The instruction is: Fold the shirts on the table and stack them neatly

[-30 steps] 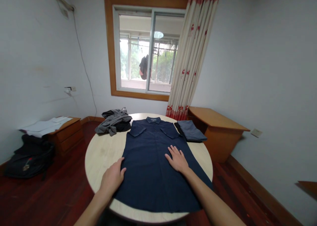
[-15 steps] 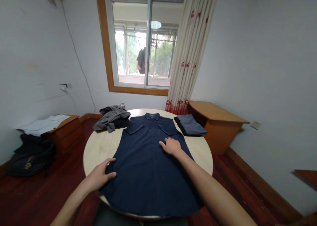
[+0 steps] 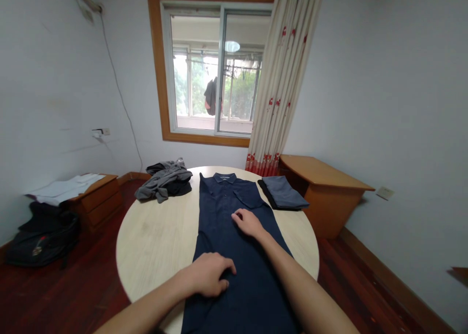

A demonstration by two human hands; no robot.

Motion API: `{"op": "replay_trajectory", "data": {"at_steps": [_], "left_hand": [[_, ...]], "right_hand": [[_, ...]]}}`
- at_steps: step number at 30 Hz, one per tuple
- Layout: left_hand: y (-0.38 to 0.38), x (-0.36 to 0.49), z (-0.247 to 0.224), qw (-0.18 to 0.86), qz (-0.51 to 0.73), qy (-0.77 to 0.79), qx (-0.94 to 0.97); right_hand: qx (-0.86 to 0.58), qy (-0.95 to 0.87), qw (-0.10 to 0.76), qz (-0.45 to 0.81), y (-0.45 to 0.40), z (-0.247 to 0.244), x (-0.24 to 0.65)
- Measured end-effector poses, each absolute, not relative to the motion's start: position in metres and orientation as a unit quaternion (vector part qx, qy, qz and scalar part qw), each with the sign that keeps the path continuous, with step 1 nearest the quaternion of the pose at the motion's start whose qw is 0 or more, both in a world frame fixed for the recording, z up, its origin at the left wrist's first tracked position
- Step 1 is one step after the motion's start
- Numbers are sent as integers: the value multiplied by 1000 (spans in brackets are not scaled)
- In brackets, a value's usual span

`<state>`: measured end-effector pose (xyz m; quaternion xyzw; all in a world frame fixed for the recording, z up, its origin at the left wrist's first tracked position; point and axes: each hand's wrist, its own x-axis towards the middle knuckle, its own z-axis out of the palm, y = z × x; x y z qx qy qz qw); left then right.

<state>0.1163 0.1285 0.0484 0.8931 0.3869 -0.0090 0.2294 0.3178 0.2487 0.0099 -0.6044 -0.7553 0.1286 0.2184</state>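
Observation:
A dark navy short-sleeved shirt [image 3: 219,226] lies front up on the round pale table [image 3: 153,236], collar [image 3: 224,178] at the far side. Its left side is turned inward, giving that side a straighter edge. My left hand [image 3: 212,274] rests on the lower part of the shirt, thumb and forefinger apart over the cloth. Farther up, near the middle, my right hand [image 3: 248,223] lies on the shirt with its fingers slightly bent. No cloth is visibly gripped in either hand.
Crumpled grey and black clothes [image 3: 166,180] lie at the table's far left. Folded grey and black cloths [image 3: 283,191] are at the right edge. Beyond stand a wooden desk [image 3: 325,173] and, on the left, a drawer cabinet [image 3: 98,202] with papers. A black bag [image 3: 40,236] is on the floor.
My left hand has moved right, from the shirt's left edge to over its middle. The left side of the shirt has come inward, baring more table. My right hand has hardly moved.

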Motion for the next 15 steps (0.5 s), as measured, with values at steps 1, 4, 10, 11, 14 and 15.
{"op": "replay_trajectory", "data": {"at_steps": [1,4,10,11,14,15], "left_hand": [[132,114,51,242,-25,379,893],[143,104,61,297,-52,331,894],[149,95,78,371,-19,271,888],[146,94,81,373,-14,277,885],[135,93,82,405,-12,305,862],[131,93,79,434,-20,315,844]], "right_hand": [[-574,-767,240,160,249,8,314],[-508,-777,277,246,248,1,300],[-467,-761,301,335,250,-5,277],[-464,-758,300,347,251,-5,274],[-450,-749,288,392,254,-2,268],[-447,-747,279,406,254,-2,266]]}}
